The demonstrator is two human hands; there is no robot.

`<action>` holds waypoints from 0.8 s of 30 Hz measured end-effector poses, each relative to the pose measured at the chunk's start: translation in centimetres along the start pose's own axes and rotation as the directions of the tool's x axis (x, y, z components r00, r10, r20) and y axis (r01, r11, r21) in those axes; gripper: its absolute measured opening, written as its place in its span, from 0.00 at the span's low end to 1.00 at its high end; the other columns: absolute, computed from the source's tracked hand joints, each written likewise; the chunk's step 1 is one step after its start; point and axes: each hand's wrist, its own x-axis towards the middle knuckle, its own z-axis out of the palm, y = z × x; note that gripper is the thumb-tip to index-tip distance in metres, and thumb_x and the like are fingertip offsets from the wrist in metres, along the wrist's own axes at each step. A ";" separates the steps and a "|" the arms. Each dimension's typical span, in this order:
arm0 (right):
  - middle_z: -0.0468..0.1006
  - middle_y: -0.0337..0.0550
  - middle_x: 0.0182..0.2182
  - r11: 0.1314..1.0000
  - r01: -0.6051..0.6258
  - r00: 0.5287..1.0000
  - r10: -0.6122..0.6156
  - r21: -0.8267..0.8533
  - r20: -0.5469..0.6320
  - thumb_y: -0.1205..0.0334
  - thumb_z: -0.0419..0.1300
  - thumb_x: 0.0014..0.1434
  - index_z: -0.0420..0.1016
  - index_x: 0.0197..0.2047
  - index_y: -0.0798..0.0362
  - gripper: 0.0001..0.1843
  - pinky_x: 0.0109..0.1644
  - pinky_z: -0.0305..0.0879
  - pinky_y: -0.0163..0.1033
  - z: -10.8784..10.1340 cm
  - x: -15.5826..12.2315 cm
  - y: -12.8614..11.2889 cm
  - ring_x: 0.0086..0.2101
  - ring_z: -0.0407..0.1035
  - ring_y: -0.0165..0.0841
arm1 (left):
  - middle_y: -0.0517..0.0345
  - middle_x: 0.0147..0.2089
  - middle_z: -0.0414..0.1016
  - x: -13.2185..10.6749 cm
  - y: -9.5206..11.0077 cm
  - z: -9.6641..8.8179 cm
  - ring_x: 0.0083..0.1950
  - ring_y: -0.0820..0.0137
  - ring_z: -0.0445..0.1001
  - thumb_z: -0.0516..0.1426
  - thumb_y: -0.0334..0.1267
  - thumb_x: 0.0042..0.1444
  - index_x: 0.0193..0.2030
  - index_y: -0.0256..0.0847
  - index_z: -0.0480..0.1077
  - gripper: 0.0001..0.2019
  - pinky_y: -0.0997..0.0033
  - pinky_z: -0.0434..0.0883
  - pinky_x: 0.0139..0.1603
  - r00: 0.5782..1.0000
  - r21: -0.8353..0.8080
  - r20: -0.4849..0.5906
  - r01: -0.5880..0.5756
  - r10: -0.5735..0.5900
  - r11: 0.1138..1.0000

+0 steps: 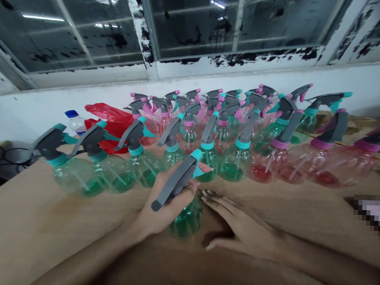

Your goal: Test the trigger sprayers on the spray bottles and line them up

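My left hand (166,200) is wrapped round the neck of a green spray bottle (187,221) that stands upright on the table at the near middle. Its grey trigger head with a teal nozzle points away and to the right. Close to the bottle's right side, my right hand (237,223) rests on the tabletop with fingers stretched out and the thumb apart, holding nothing. Just beyond my hands runs a front row of spray bottles, green ones such as this teal-collared bottle (234,162) to the left and pink ones such as this bottle (268,162) to the right.
Several more spray bottles (190,130) crowd behind the front row. A red plastic bag (111,119) and a blue-capped bottle (76,121) lie behind at left. Black cables (8,159) hang by the table's left edge. A windowed wall (101,81) bounds the back.
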 end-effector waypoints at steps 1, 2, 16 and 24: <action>0.52 0.50 0.66 1.000 0.001 1.000 -0.001 -0.009 -0.008 0.37 0.59 0.51 0.45 0.68 0.50 0.49 0.64 0.49 0.54 0.1 0.0 0.0 0.63 0.48 0.45 | 0.60 0.35 0.75 -0.1 0.1 0.0 0.38 0.64 0.75 0.52 0.34 0.52 0.51 0.51 0.69 0.19 0.66 0.72 0.39 1.000 -0.011 0.000 -0.006 0.006 1.000; 0.52 0.50 0.65 1.000 -0.002 1.000 0.001 -0.018 -0.019 0.37 0.59 0.50 0.45 0.68 0.50 0.50 0.64 0.49 0.54 0.1 -0.1 0.0 0.63 0.48 0.45 | 0.60 0.35 0.75 -0.1 0.1 0.1 0.38 0.64 0.75 0.52 0.34 0.52 0.51 0.51 0.69 0.19 0.66 0.73 0.40 1.000 -0.019 0.001 -0.008 0.008 1.000; 0.56 0.51 0.63 0.988 0.102 0.994 -0.105 -0.117 -0.023 0.40 0.55 0.56 0.56 0.64 0.56 0.40 0.65 0.49 0.53 -0.3 0.1 -0.1 0.63 0.48 0.44 | 0.62 0.34 0.74 0.0 -0.1 0.1 0.37 0.65 0.75 0.53 0.31 0.51 0.50 0.53 0.69 0.20 0.66 0.73 0.41 1.000 -0.029 -0.004 -0.022 0.022 0.999; 0.57 0.49 0.63 0.985 0.106 0.993 -0.111 -0.137 -0.037 0.41 0.54 0.57 0.55 0.65 0.55 0.39 0.65 0.49 0.52 -0.2 0.1 -0.2 0.63 0.48 0.42 | 0.63 0.36 0.76 0.0 0.1 0.1 0.39 0.64 0.76 0.54 0.31 0.49 0.48 0.55 0.70 0.20 0.65 0.73 0.43 1.000 -0.057 -0.003 -0.030 0.030 0.998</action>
